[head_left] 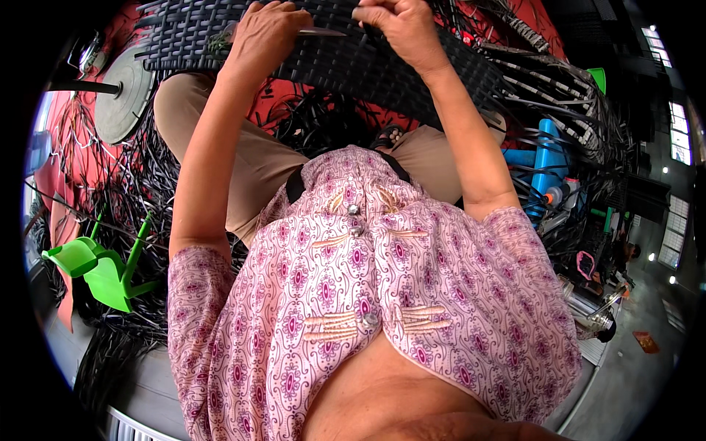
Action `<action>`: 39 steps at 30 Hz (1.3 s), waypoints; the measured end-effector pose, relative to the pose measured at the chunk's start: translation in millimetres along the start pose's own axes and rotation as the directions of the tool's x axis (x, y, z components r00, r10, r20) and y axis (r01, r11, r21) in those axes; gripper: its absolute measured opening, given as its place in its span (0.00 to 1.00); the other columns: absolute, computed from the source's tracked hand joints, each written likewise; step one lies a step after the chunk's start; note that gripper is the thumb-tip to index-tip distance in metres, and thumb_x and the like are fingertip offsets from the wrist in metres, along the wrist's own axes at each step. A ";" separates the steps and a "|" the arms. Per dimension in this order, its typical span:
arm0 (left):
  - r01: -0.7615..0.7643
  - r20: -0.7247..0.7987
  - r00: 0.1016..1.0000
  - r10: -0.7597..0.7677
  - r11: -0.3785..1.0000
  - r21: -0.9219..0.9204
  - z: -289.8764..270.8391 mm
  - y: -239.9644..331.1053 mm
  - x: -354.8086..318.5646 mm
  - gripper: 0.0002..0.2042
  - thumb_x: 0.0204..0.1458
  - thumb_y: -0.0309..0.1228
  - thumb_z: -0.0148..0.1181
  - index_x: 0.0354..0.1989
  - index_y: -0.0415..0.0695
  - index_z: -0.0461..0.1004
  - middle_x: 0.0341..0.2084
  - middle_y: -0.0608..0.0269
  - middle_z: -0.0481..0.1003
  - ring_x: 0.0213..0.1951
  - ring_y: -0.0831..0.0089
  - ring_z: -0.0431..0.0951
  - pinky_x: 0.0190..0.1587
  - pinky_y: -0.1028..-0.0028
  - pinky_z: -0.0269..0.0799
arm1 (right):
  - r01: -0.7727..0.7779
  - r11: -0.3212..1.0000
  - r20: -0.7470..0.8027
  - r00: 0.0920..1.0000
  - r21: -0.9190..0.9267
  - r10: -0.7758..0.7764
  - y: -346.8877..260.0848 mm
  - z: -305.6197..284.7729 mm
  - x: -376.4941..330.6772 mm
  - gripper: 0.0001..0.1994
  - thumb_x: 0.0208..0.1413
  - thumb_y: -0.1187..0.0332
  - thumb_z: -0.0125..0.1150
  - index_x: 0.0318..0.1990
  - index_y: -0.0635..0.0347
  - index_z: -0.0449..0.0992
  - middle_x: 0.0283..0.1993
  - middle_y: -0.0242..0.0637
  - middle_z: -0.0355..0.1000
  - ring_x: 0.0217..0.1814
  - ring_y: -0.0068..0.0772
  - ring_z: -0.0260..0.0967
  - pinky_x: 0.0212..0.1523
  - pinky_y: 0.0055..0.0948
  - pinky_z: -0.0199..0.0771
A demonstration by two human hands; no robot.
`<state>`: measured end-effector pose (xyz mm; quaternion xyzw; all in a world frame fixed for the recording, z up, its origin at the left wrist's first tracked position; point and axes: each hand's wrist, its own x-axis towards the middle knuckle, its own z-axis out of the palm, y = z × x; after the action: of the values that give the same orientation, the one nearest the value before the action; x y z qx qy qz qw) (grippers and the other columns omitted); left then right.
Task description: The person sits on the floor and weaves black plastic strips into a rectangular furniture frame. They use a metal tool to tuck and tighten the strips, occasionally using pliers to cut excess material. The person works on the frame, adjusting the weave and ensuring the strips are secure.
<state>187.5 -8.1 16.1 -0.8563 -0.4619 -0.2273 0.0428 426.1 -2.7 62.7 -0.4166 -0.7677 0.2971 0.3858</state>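
Observation:
A woven panel of black plastic strips (331, 62) lies across my lap and runs toward the upper edge. On its left part rests my left hand (268, 31), fingers curled round a pointed metal tool like a knife (323, 32). The blade sticks out to the right, and what looks like its wrapped handle shows left of the hand. My right hand (403, 28) is closed in a pinch over the panel, right of the blade's tip. A dark strip seems to be between its thumb and fingers, partly hidden.
Loose black strips (298, 125) litter the red mat (265, 110). At left stand a round grey disc (123, 95) and a small bright green plastic chair (110, 272). Bundled strips (588, 132), a blue object (546, 165) and a metal flask (588, 305) are at right.

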 end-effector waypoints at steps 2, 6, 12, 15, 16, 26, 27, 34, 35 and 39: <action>-0.032 -0.002 0.999 0.032 0.999 0.030 1.7 -1.4 0.2 0.12 0.48 0.23 0.57 0.39 0.52 0.80 0.31 0.66 0.74 0.43 0.66 0.76 0.47 0.66 0.64 | -0.111 0.982 -0.050 0.992 0.151 0.120 -6.9 1.2 6.0 0.05 0.56 0.71 0.67 0.33 0.61 0.77 0.27 0.28 0.74 0.29 0.17 0.70 0.32 0.21 0.70; -0.034 -0.035 0.999 0.037 0.996 0.082 -0.7 -1.3 2.6 0.13 0.45 0.22 0.57 0.39 0.52 0.80 0.30 0.66 0.73 0.43 0.67 0.75 0.46 0.65 0.63 | -0.035 0.952 -0.091 0.994 0.304 0.066 -15.1 2.4 19.8 0.07 0.58 0.69 0.67 0.37 0.62 0.76 0.29 0.26 0.74 0.29 0.16 0.70 0.32 0.19 0.70; -0.040 -0.030 0.999 0.042 0.997 0.071 -6.2 -2.3 3.6 0.13 0.44 0.22 0.58 0.38 0.52 0.80 0.30 0.66 0.74 0.43 0.67 0.75 0.46 0.65 0.63 | -0.166 0.906 -0.034 0.980 0.389 0.194 16.8 28.2 9.5 0.09 0.60 0.67 0.66 0.40 0.64 0.79 0.30 0.26 0.74 0.31 0.16 0.69 0.33 0.20 0.70; -0.042 -0.028 0.999 0.044 0.997 0.061 -5.0 -2.3 2.2 0.13 0.45 0.22 0.58 0.39 0.52 0.80 0.30 0.66 0.74 0.43 0.67 0.76 0.46 0.65 0.63 | -0.165 0.955 0.024 0.986 0.247 0.164 17.1 29.3 1.3 0.10 0.62 0.64 0.64 0.38 0.63 0.80 0.30 0.27 0.75 0.32 0.17 0.69 0.35 0.21 0.70; -0.043 -0.020 0.999 0.045 0.996 0.074 -5.4 -0.2 4.0 0.13 0.45 0.22 0.58 0.39 0.52 0.80 0.31 0.65 0.74 0.44 0.67 0.76 0.47 0.65 0.64 | -0.177 0.956 0.041 0.984 0.232 0.172 17.0 30.0 -0.3 0.10 0.62 0.64 0.63 0.37 0.63 0.80 0.31 0.27 0.75 0.32 0.17 0.70 0.36 0.21 0.70; -0.044 0.023 0.999 0.049 0.984 -0.171 17.8 -32.2 10.2 0.07 0.55 0.26 0.56 0.39 0.50 0.78 0.35 0.65 0.77 0.45 0.66 0.76 0.52 0.65 0.63 | -0.161 0.869 -0.082 0.971 0.469 0.224 27.6 8.5 -20.6 0.09 0.61 0.65 0.64 0.38 0.63 0.81 0.31 0.30 0.78 0.34 0.20 0.73 0.38 0.24 0.72; -0.056 0.041 0.997 0.063 0.985 -0.163 18.8 -34.6 12.8 0.06 0.57 0.28 0.56 0.39 0.49 0.79 0.34 0.65 0.77 0.45 0.66 0.77 0.53 0.65 0.63 | -0.168 0.845 -0.114 0.959 0.508 0.260 25.3 5.7 -25.6 0.10 0.59 0.65 0.67 0.38 0.63 0.82 0.31 0.30 0.79 0.31 0.20 0.72 0.35 0.23 0.73; -0.093 0.029 0.994 0.108 0.943 -0.319 36.5 -45.0 20.0 0.04 0.52 0.31 0.58 0.33 0.53 0.79 0.31 0.68 0.77 0.43 0.67 0.76 0.49 0.64 0.61 | -0.334 0.904 -0.120 0.919 0.268 0.375 29.5 -3.0 -48.2 0.08 0.56 0.67 0.69 0.39 0.62 0.84 0.29 0.26 0.78 0.28 0.12 0.69 0.31 0.16 0.71; -0.080 0.042 0.994 0.099 0.943 -0.322 33.0 -36.1 21.3 0.04 0.52 0.31 0.58 0.33 0.53 0.79 0.31 0.68 0.77 0.43 0.67 0.76 0.49 0.64 0.61 | -0.363 0.910 -0.123 0.912 0.200 0.391 27.4 -1.3 -49.7 0.08 0.56 0.67 0.70 0.39 0.62 0.84 0.29 0.26 0.78 0.27 0.12 0.69 0.30 0.16 0.71; -0.079 0.060 0.993 0.104 0.943 -0.324 37.2 -21.1 27.2 0.04 0.52 0.32 0.58 0.33 0.52 0.79 0.32 0.67 0.77 0.44 0.67 0.77 0.49 0.65 0.60 | -0.340 0.933 -0.188 0.930 -0.118 0.316 30.3 7.9 -51.1 0.10 0.53 0.64 0.70 0.36 0.61 0.84 0.26 0.35 0.80 0.25 0.25 0.75 0.30 0.25 0.75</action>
<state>196.1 35.4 -8.3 -0.8804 -0.3797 -0.2643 -0.1040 450.1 -33.8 17.3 -0.5899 -0.6723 0.2640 0.3610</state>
